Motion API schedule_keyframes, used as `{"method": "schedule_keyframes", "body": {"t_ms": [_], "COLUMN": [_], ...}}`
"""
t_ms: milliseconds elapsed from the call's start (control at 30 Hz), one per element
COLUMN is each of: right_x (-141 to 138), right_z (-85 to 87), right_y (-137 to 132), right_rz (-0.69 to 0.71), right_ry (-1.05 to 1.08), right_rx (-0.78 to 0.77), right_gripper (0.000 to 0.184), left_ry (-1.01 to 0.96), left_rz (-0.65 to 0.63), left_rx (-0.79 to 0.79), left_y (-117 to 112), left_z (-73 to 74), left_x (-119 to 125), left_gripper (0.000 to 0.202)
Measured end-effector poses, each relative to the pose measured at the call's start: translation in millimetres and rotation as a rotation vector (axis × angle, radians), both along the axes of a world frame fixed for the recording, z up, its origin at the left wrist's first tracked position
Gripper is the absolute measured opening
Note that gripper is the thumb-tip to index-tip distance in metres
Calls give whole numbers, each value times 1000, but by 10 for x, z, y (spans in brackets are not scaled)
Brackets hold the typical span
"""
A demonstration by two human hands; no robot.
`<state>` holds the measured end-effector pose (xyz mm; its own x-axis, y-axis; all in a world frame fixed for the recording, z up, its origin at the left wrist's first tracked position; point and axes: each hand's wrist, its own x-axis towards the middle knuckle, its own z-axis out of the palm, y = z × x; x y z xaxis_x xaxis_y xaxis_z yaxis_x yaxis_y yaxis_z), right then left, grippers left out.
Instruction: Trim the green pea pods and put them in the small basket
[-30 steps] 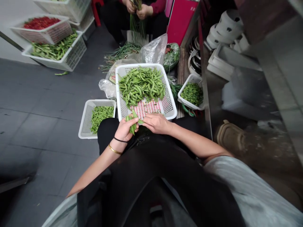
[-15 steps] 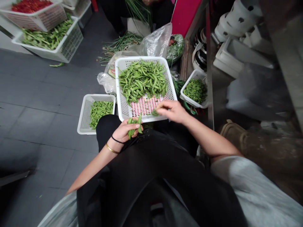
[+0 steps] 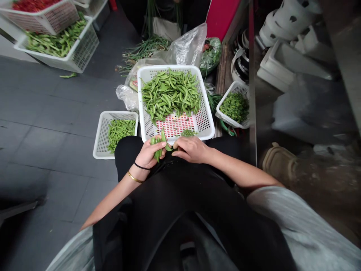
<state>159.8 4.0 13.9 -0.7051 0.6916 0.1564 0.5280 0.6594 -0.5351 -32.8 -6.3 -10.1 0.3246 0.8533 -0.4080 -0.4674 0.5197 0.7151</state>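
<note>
By the white basket [image 3: 207,122], at its seven o'clock, green pods [image 3: 157,142] are gripped in the left hand [image 3: 149,152]; whether a tip is pinched by the right hand [image 3: 193,149], at three o'clock, cannot be told. Pods are best held uncrushed, tips exposed.

The floor [image 3: 56,113] is laid with dark grey tiles, parted by thin dark seams (some catch a paler sheen). On it, to the left, stands a small white basket [image 3: 102,139] of green pods [image 3: 121,130]. Farther off lie a stray green stalk [image 3: 68,75], a loose spread of long green stems [image 3: 146,49] and a crumpled clear bag [image 3: 126,98].
</note>
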Motion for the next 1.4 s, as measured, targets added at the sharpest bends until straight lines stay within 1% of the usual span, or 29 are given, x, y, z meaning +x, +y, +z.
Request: {"method": "schedule_keyframes", "body": {"t_ms": [67, 100, 167, 200, 233, 267, 300, 333, 400, 433, 467, 500, 533, 600, 667, 700, 767, 800, 867, 933, 967, 1000, 1033, 1133, 1200, 1233, 1300, 1367, 1400], "right_x": [-15, -26, -25, -2, 40, 101, 180, 269, 445, 512, 551, 559, 532, 394, 211, 132, 35, 19, 25, 31, 16, -13, -55, -193, -202, -164, -13, 175, 253], "right_z": [43, 63, 101, 118, 134, 147, 160, 173, 204, 224, 247, 269, 288, 303, 288, 273, 249, 245, 254, 270, 271, 265, 249, 145, 49, -2, -109, -216, -264], "right_y": [-16, -18, 4, 30, 67, 114, 170, 231, 343, 382, 401, 398, 375, 290, 208, 186, 191, 213, 272, 319, 328, 325, 312, 257, 263, 293, 409, 579, 672], "right_rz": [56, 110, 229, 260, 248, 187, 83, -45, -278, -360, -410, -424, -394, -233, -25, 64, 201, 263, 389, 448, 429, 369, 274, -50, -167, -189, -198, -178, -157], "right_ry": [8, 32, 126, 187, 254, 321, 391, 458, 556, 564, 537, 477, 388, 157, -82, -189, -337, -367, -330, -176, -72, 43, 165, 479, 539, 511, 367, 123, -48], "right_rx": [-34, -85, -276, -391, -494, -569, -603, -594, -482, -400, -302, -192, -77, 132, 252, 266, 225, 176, 41, -116, -202, -292, -381, -579, -614, -603, -547, -489, -472], "right_gripper": [29, 28, 28, 28, 28, 29, 30, 30, 32, 33, 34, 35, 36, 39, 33, 30, 30, 30, 28, 27, 27, 29, 30, 35, 35, 34, 33, 32, 27], "left_ry": [-2, -2, 1, 5, 9, 12, 16, 20, 19, 17, 12, 5, -2, -13, 3, 41, 211, 337, 604, 780, 816, 825, 815, 720, 605, 540, 450, 459, 486], "left_rz": [-6, -24, -101, -154, -205, -247, -278, -296, -308, -310, -314, -324, -340, -390, -450, -476, -487, -485, -488, -492, -465, -394, -294, 95, 356, 475, 671, 801, 856], "left_rx": [8, 17, 48, 67, 85, 99, 107, 109, 101, 92, 81, 69, 59, 46, 53, 67, 164, 257, 500, 716, 778, 805, 802, 693, 610, 572, 507, 447, 405], "left_y": [0, -4, -20, -30, -40, -49, -56, -60, -63, -61, -58, -53, -46, -28, -6, 6, 23, 27, 21, -1, -15, -28, -36, 0, 106, 188, 395, 623, 728], "left_z": [7, 14, 33, 43, 53, 63, 71, 77, 83, 82, 77, 68, 53, 18, -3, 5, 76, 138, 289, 420, 458, 471, 460, 340, 255, 222, 162, 66, -9], "left_x": [5, 3, -18, -37, -60, -87, -114, -140, -182, -195, -204, -208, -209, -207, -204, -202, -198, -194, -180, -159, -147, -134, -120, -107, -171, -242, -480, -823, -1015], "left_gripper": [31, 31, 29, 29, 28, 27, 27, 26, 25, 24, 23, 23, 22, 23, 27, 29, 31, 31, 26, 18, 16, 16, 16, 20, 23, 24, 23, 18, 16]}}
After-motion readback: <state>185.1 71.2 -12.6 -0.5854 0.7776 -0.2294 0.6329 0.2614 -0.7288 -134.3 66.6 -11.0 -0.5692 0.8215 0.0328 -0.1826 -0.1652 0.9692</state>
